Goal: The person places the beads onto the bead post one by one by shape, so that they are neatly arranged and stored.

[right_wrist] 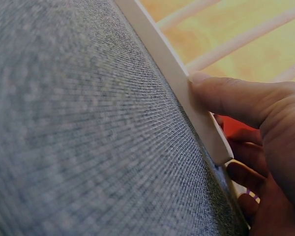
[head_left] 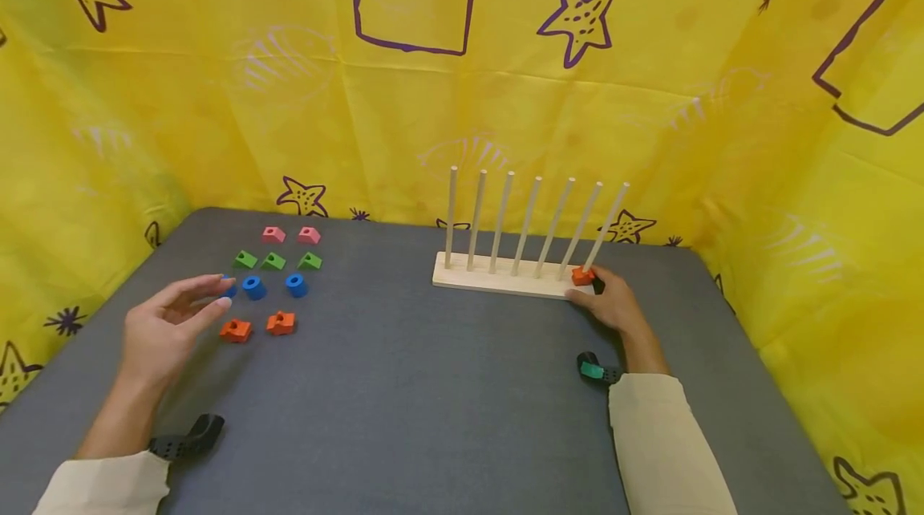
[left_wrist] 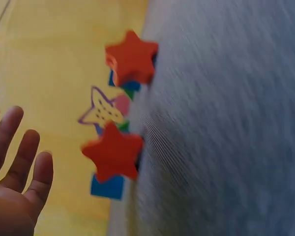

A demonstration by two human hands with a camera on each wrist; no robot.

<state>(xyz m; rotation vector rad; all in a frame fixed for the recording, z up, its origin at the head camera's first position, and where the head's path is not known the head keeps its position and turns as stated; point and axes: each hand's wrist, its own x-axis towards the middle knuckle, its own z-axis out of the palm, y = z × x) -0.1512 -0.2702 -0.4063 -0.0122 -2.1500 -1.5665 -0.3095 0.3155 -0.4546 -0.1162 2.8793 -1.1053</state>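
At the right end of a wooden peg stand, my right hand grips the base, thumb on its front face and fingers behind. An orange star block sits low on the rightmost peg, beside those fingers. In the right wrist view the thumb presses on the base, and part of the orange block shows behind it. My left hand hovers with loosely bent fingers, holding nothing, near a blue cylinder that it partly hides. Two orange star blocks lie right of that hand.
Two more blue cylinders, three green triangular blocks and two pink blocks lie in rows on the grey table. Several upright pegs rise from the stand. A yellow patterned cloth hangs behind the table.
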